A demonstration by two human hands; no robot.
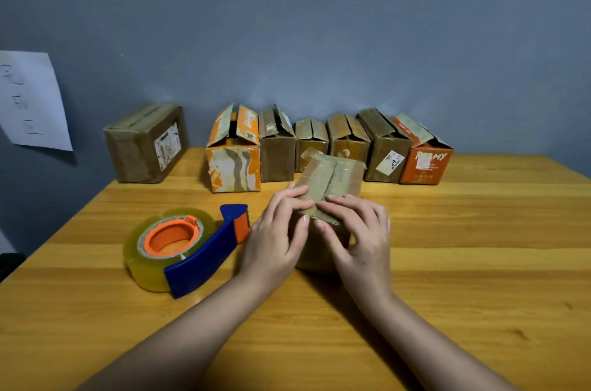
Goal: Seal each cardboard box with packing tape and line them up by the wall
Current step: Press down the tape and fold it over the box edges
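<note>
Both hands — left hand (271, 237), right hand (358, 237) — are pressing flat-fingered, grip released, smoothing tape over the cardboard box (329, 186) seam — tape dispenser (185, 250) lying aside.

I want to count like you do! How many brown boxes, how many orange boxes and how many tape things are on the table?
Brown boxes: 6 (one under both hands, one apart at the left)
Orange boxes: 2
Tape dispensers: 1
Total: 9
</note>
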